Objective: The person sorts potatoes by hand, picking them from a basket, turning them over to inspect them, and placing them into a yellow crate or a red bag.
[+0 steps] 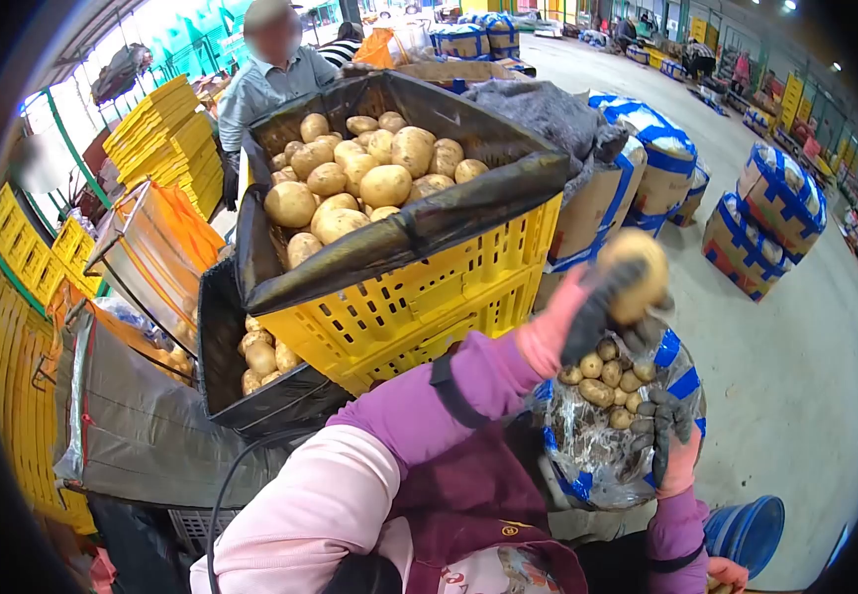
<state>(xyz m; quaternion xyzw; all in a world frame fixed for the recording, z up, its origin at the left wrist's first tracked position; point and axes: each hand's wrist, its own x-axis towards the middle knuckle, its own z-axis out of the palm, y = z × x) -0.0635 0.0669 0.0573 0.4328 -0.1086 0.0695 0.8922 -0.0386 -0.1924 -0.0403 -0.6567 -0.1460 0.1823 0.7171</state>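
My left hand (599,307), in a dark grey and coral glove, is raised and closed around a large potato (640,277), slightly blurred. Below it is a plastic-lined bag (587,450) with blue stripes, holding smaller potatoes (602,376). My right hand (664,426), in a matching glove, lies at the right side of these potatoes with its fingers spread and nothing visibly gripped. To the left, a yellow crate (419,287) with a black liner is heaped with large potatoes (350,168).
A lower black-lined crate (280,401) with potatoes stands left of the yellow one. Packed bags (765,218) stand on the floor (795,376) at right. A blue bucket (751,530) is lower right. Beyond the crates stands a person (275,84). Yellow crates (166,134) are stacked at left.
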